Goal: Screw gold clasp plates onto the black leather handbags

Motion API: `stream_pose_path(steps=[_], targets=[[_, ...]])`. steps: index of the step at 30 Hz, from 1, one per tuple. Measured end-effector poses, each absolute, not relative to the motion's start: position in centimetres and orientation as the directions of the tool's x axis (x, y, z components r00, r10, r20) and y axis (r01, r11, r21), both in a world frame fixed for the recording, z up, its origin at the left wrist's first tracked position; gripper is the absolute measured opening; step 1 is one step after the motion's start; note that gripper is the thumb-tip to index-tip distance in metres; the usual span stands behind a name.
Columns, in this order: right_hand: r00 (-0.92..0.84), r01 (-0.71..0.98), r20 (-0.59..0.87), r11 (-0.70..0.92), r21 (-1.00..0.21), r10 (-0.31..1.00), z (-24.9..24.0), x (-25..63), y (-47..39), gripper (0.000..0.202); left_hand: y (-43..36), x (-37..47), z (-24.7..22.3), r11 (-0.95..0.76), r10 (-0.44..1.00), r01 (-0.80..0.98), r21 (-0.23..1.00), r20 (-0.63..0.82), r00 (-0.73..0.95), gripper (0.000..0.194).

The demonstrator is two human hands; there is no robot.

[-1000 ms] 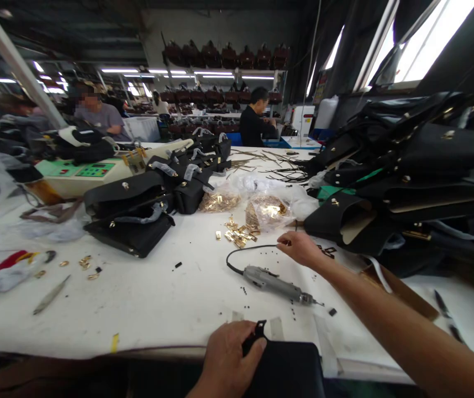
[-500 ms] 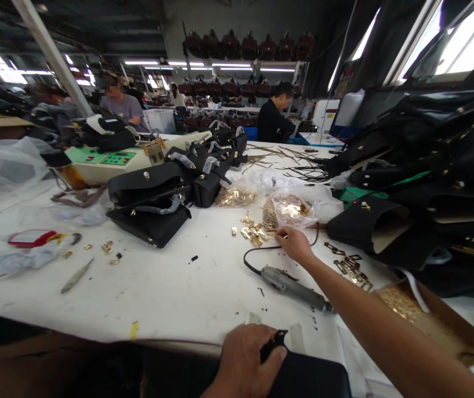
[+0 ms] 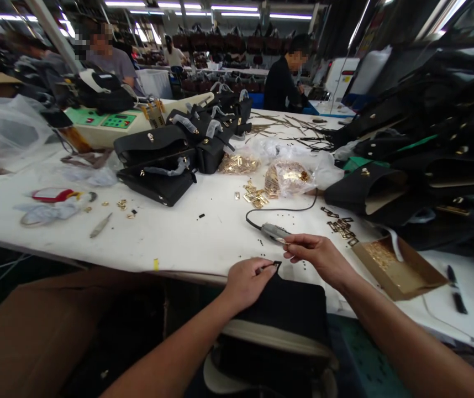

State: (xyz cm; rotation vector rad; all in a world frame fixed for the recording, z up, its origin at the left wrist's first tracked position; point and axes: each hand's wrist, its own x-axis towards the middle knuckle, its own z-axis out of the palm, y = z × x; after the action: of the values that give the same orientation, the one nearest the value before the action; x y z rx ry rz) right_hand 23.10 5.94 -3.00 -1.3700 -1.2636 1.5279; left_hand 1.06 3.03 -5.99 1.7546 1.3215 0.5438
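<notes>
We have the bag (image 3: 299, 298) at the near edge of the table (image 3: 179, 232), our left hand (image 3: 247, 279) clamped on its far tab (image 3: 277, 264), probably to steady it. Our hands are apart: the right hand (image 3: 322, 254) pinches a bright piece (image 3: 279, 240), too small to name, presumably for fine control. Just beyond, partly hidden by that hand, lies the driver (image 3: 270, 229), likely placed for quick reach, with gold plates (image 3: 254, 195) farther off and an open box (image 3: 405, 284) at right.
</notes>
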Motion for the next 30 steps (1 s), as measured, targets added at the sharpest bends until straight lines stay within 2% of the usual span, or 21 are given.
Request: stream_pose_path(steps=[3,6,10,12,18,25,30], targets=[[-0.138,0.265,-0.194,-0.153,-0.952,0.971,-4.1,23.2,4.9,0.035,3.1,1.5,-5.9,-0.016,0.936,0.562,0.827,-0.185,0.3,0.038],[-0.176,0.348,-0.093,-0.026,-0.937,0.98,-5.1,23.2,4.7,0.025,3.4,1.9,-6.2,0.018,0.943,0.52,0.854,-0.188,0.276,0.038],[-0.177,0.289,-0.223,-0.166,-0.943,0.959,-5.7,22.9,4.9,0.026,4.0,2.2,-7.0,0.062,0.949,0.495,0.867,-0.204,0.239,0.037],[-0.171,0.227,-0.224,-0.183,-0.957,0.96,-5.9,22.7,5.1,0.024,4.2,2.2,-7.4,0.081,0.951,0.462,0.883,-0.207,0.23,0.035],[-0.164,0.303,-0.237,-0.18,-0.936,0.957,-5.6,22.1,5.1,0.025,4.2,2.3,-8.3,0.113,0.955,0.355,0.928,-0.2,0.22,0.033],[-0.198,0.387,-0.187,-0.098,-0.917,0.962,-4.8,21.7,4.3,0.028,4.1,2.3,-7.9,0.131,0.957,0.36,0.924,-0.212,0.195,0.029],[-0.188,0.415,-0.116,-0.029,-0.909,0.975,-4.8,21.1,4.0,0.022,4.1,2.1,-8.2,0.11,0.959,0.382,0.918,-0.198,0.2,0.03]])
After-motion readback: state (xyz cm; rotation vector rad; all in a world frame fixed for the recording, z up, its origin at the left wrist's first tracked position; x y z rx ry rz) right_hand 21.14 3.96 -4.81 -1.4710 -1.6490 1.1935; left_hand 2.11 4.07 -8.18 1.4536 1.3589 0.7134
